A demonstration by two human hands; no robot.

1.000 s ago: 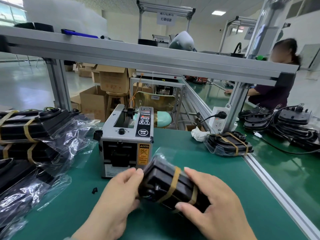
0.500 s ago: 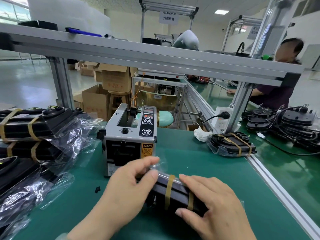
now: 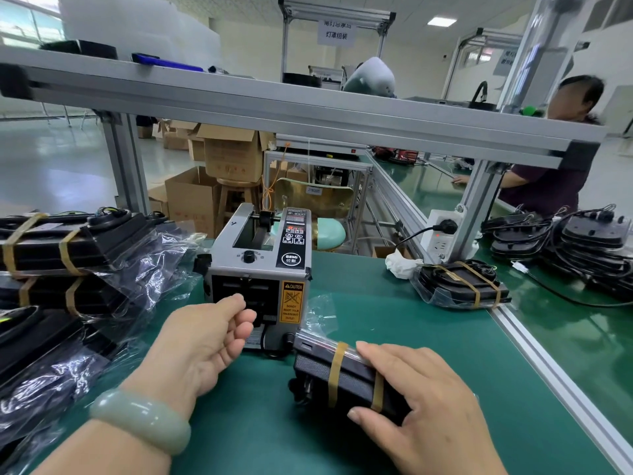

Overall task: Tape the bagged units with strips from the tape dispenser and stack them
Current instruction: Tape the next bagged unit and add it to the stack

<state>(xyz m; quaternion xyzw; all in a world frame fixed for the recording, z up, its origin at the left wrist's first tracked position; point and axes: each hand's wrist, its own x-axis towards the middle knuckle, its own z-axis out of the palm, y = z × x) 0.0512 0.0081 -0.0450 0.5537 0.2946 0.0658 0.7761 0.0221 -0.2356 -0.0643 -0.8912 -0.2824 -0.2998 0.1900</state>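
Observation:
A black bagged unit (image 3: 315, 368) with two tan tape bands lies on the green mat just right of the grey tape dispenser (image 3: 260, 258). My right hand (image 3: 421, 406) grips its right end, fingers over the top and thumb on the near side. At the dispenser's front outlet my left hand (image 3: 198, 344) has its thumb and fingers curled close together; no strip shows between them. Taped bagged units (image 3: 51, 248) are stacked at the left. One taped unit (image 3: 459, 282) lies alone at the right.
More bagged units (image 3: 44, 354) in loose plastic lie at the lower left. An aluminium beam (image 3: 308, 111) spans overhead on posts. A socket (image 3: 442, 234) sits by the right post. Wired black parts (image 3: 582, 241) pile on the neighbouring table beside a seated person (image 3: 548, 186).
My left hand has left the bagged unit and moved up to the dispenser outlet. The unit has been lowered flat onto the mat, held by my right hand alone.

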